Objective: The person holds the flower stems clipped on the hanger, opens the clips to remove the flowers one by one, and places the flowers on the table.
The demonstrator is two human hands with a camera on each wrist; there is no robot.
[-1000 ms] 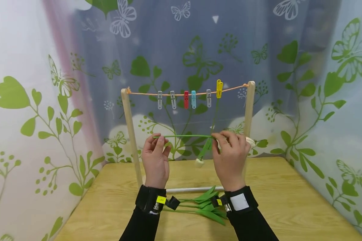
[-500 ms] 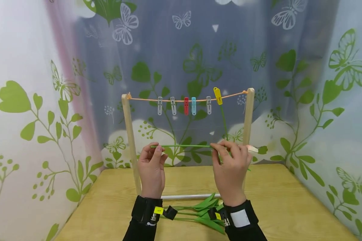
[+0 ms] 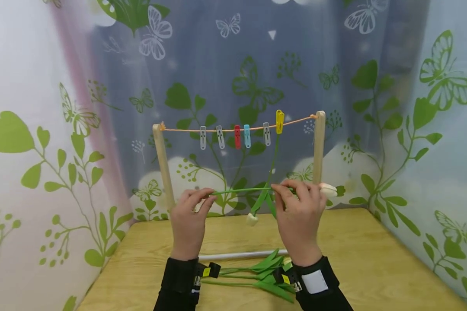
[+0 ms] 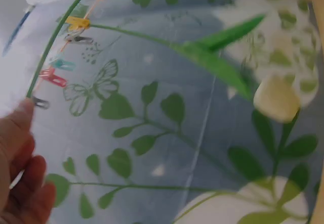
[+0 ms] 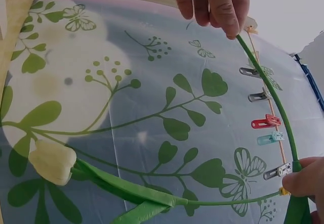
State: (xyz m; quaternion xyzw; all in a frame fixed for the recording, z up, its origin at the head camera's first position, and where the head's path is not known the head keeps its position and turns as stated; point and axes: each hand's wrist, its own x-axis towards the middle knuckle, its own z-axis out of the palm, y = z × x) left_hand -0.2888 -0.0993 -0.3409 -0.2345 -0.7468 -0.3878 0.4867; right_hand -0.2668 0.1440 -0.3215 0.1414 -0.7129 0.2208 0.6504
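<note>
Green stem held near level: the held flower (image 3: 241,190) spans the two hands above the table (image 3: 373,259), its white bloom (image 3: 328,190) poking out beyond the right hand (image 3: 301,216). Right thumb and forefinger pinch it next to the leaves, presumably because the weight sits at that end; how the remaining fingers lie, I cannot tell. Left hand (image 3: 188,220) pinches the bare stem tip, probably to steady it against swinging.

Behind, a string (image 3: 187,130) runs between two wooden posts (image 3: 162,164). Yellow clip (image 3: 279,121), nearest the right post, grips a second flower (image 3: 272,162) by its stem end, hence bloom downward. Five other clips (image 3: 238,137) hang along the string, no flower on them.

Loose flowers (image 3: 272,289) lie toward the table's near edge, bare stems toward its left edge, perhaps for easy pinching.
</note>
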